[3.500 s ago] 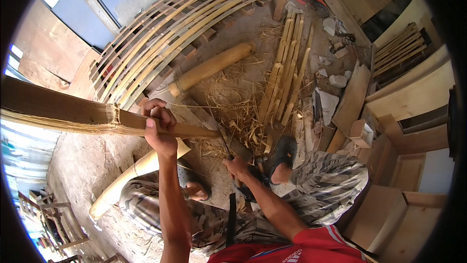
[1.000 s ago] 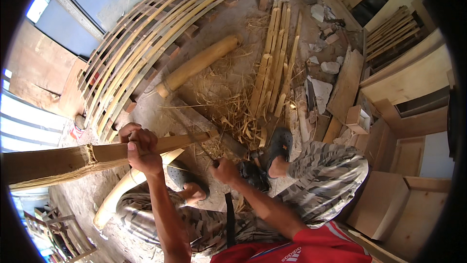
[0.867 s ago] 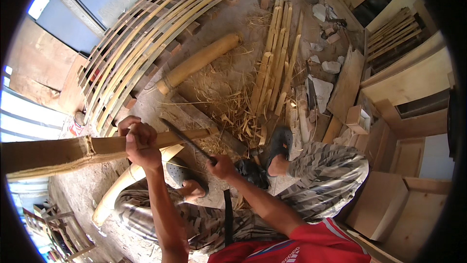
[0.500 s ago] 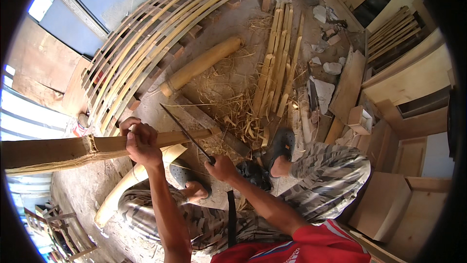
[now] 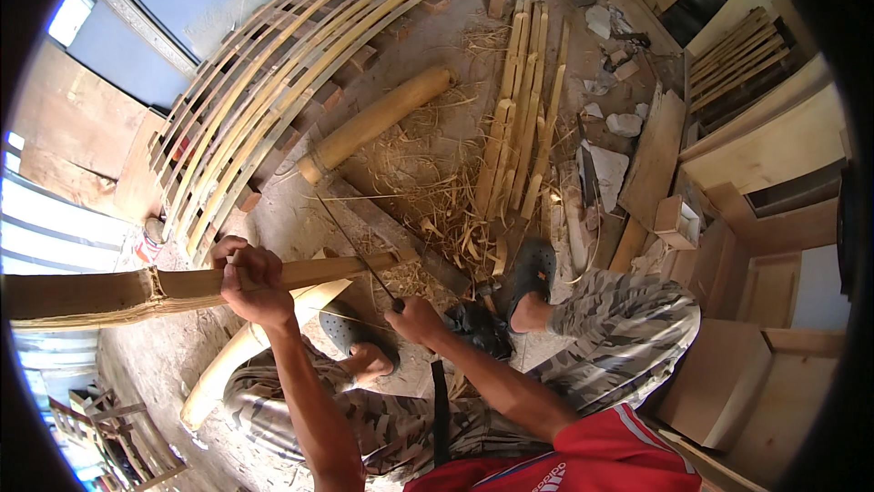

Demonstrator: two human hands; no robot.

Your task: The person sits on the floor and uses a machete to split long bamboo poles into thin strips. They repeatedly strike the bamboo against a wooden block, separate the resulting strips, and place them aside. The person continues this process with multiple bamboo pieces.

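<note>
My left hand [image 5: 252, 279] is closed around a long split bamboo piece [image 5: 82, 298], which runs from the left edge past my hand toward the middle. Its inner hollow and a node show. The narrow far end lies by a wooden beam [image 5: 369, 219] on the floor; whether they touch I cannot tell. In my right hand [image 5: 415, 321] is the dark handle of a long, thin-bladed knife [image 5: 350, 243]. Its blade points up and left, crossing the bamboo near that narrow end.
A whole bamboo pole [image 5: 378, 123] lies ahead, another [image 5: 223, 374] beside my left leg. Slatted strips [image 5: 300, 64] stand at the far left. Split bamboo lengths [image 5: 519, 110] and curled shavings [image 5: 437, 192] cover the floor ahead. Wooden cabinets [image 5: 710, 374] stand at right.
My left hand and the bamboo piece have shifted slightly left and nearer to me. The knife's angle has become a little steeper across the bamboo. Both grips stay the same.
</note>
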